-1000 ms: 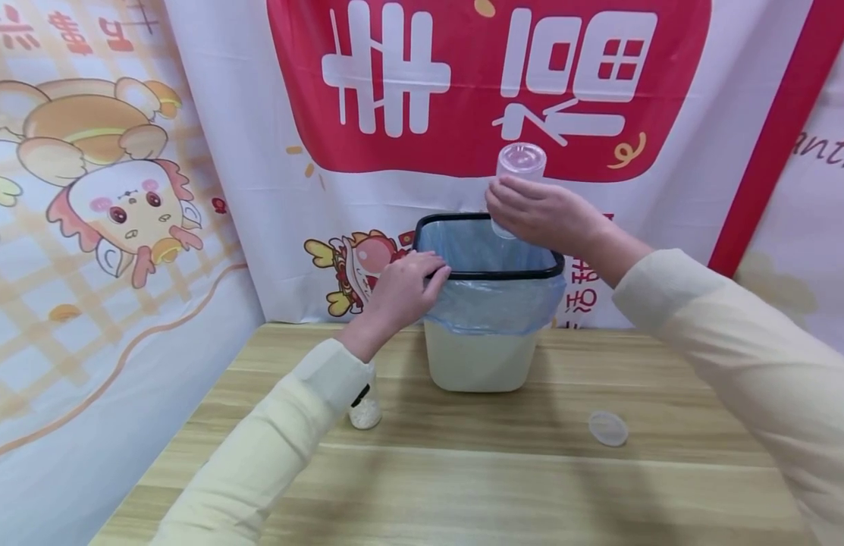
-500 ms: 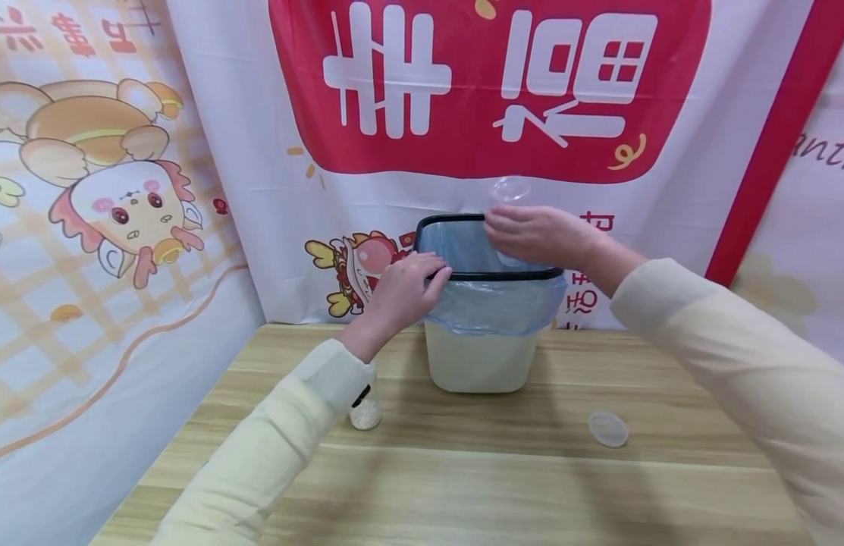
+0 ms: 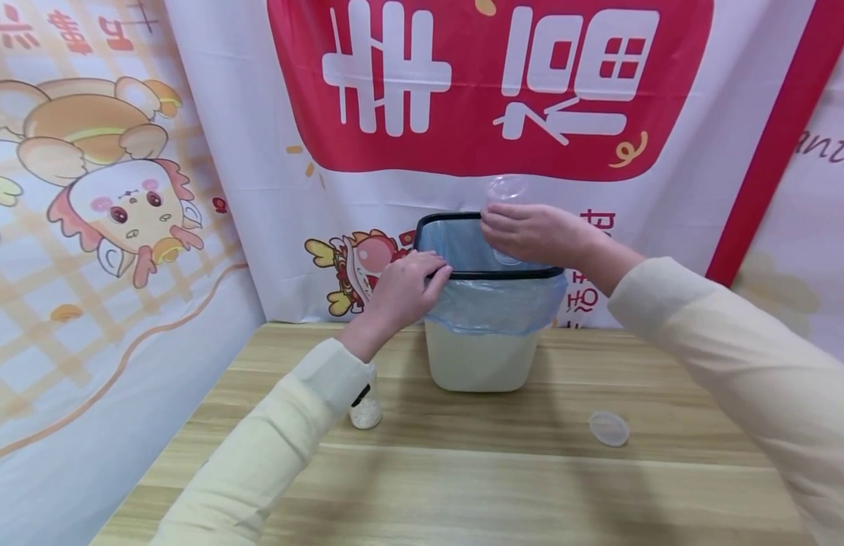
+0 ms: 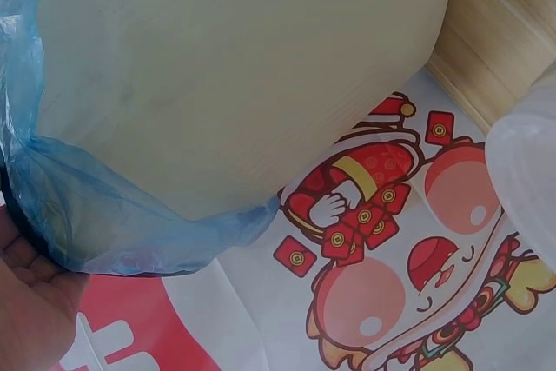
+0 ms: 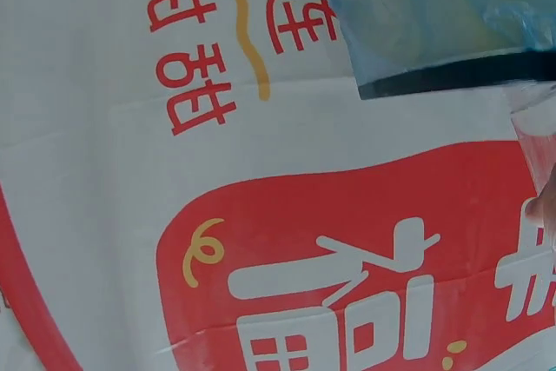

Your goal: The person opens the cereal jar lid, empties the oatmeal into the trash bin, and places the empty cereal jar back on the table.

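Holding the clear cup [image 3: 506, 189] in the right grip [image 3: 534, 233], narrowed round its side, at the opening of the bin [image 3: 479, 364], right of centre. Set crosswise to that grip, with a near-vertical long axis. Turned upside down, base uppermost, seemingly pointing mouth-first into the bin; hard to tell how deep. Clasping the bin's left rim with the left grip [image 3: 408, 287], farther from the cup. Well apart from the likely lid [image 3: 609, 428], lying right-front of the bin on the tabletop [image 3: 462, 493].

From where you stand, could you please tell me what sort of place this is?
Probably a makeshift indoor booth: printed cloths hang behind and beside a wood-look table bearing a bin.
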{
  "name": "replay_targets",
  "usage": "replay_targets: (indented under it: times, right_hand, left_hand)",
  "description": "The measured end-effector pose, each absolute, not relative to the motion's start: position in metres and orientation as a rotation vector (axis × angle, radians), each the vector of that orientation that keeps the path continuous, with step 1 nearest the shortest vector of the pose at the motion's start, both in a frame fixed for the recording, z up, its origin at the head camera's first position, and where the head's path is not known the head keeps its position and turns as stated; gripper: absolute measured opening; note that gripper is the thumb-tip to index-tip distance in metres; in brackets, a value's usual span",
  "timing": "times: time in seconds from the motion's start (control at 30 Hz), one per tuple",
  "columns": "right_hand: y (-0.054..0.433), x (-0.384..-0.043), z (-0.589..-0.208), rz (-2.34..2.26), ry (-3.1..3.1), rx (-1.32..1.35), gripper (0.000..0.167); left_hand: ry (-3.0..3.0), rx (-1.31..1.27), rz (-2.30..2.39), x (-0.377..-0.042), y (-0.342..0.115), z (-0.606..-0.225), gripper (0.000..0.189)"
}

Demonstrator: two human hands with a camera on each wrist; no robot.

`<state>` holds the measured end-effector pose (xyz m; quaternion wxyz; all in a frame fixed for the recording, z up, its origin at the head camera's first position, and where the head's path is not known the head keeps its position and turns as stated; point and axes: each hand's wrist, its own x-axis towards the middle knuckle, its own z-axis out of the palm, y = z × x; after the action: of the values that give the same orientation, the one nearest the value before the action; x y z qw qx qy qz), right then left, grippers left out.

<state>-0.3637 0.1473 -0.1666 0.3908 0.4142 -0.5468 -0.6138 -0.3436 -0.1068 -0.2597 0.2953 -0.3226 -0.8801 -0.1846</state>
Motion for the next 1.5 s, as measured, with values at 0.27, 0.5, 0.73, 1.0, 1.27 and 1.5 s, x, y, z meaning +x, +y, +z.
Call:
replay_targets:
  times: [0.27,0.5,0.73,1.0,1.27,1.5]
  right_hand:
    - [0.15,-0.362,-0.16,-1.461,-1.418,0.89,0.085]
    - [0.149,-0.363,-0.17,-1.567,-1.393,1.053,0.085]
    - [0.152,-0.363,-0.173,-1.509,-1.425,1.028,0.084]
    - [0.155,-0.362,-0.174,-1.363,-1.539,1.028,0.082]
    - [0.16,-0.36,-0.172,-1.13,-1.73,0.96,0.084]
    - [0.166,-0.359,-0.17,-0.842,-1.912,0.917,0.081]
  left_hand:
    - [-2.329,-0.866,-0.491,-0.345,-0.106,-0.259,0.03]
    - [-2.336,-0.86,-0.481,-0.345,-0.107,-0.259,0.031]
    - [-2.359,-0.854,-0.478,-0.344,-0.107,-0.259,0.032]
    - [-2.359,-0.851,-0.485,-0.345,-0.107,-0.26,0.031]
    - [-2.36,-0.853,-0.509,-0.344,-0.107,-0.261,0.031]
    - [-2.355,-0.854,-0.507,-0.344,-0.107,-0.261,0.031]
